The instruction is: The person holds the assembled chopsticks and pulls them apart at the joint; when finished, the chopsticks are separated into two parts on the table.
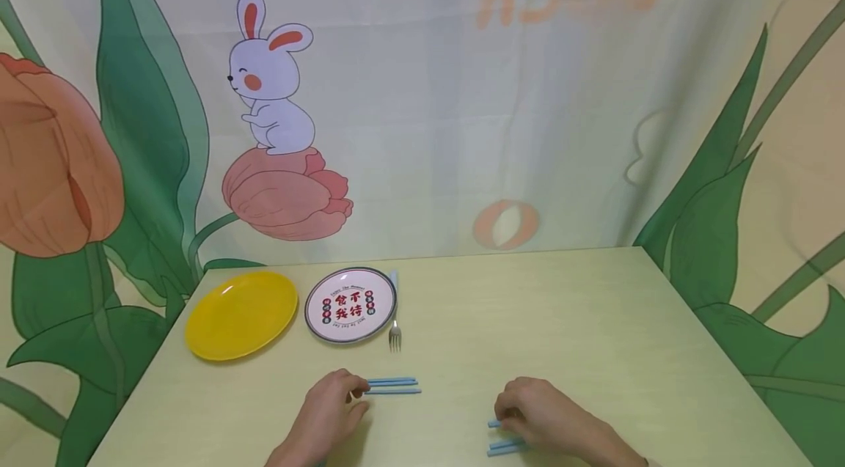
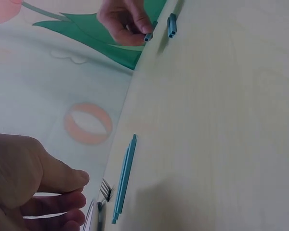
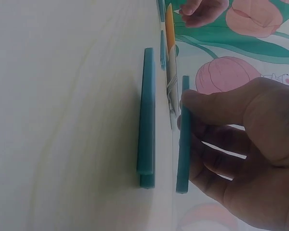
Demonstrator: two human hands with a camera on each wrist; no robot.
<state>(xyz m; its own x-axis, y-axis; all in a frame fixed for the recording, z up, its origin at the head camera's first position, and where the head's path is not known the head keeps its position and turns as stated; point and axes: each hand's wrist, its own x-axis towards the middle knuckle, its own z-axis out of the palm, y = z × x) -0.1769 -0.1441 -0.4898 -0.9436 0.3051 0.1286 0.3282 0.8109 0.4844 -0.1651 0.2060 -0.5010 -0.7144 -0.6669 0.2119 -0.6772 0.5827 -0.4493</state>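
Farthest left, beyond the left grip and outward of it, a yellow plate (image 1: 240, 317) is seen; straight beyond that grip, a white printed plate (image 1: 350, 305). Just past that plate's right rim a fork (image 1: 394, 337) is placed, its handle partly hidden and its tines pointed back toward the near side.

The left hand (image 1: 325, 412) is seen with thumb and fingertips apart and nothing clamped between them. Three blue sticks (image 2: 125, 178) are laid on the table (image 1: 594, 335) just to its right — their left ends are overlapped by the fingertips in the head view, though whether they are touched cannot be told. Their long axis is run left to right, away from the left grip and toward the right one; by the left hand they are much more nearly reached.

To the right and somewhat nearer the body, one blue stick (image 3: 184, 144) is pinched between the thumb and fingers of the right hand (image 1: 541, 412). It is held roughly parallel to the left group, its free left end pointed toward that side. Just beside the right grip, on the body side, a blue pair (image 3: 147, 115) is laid along nearly the same direction — seemingly below the pinched stick, unheld.
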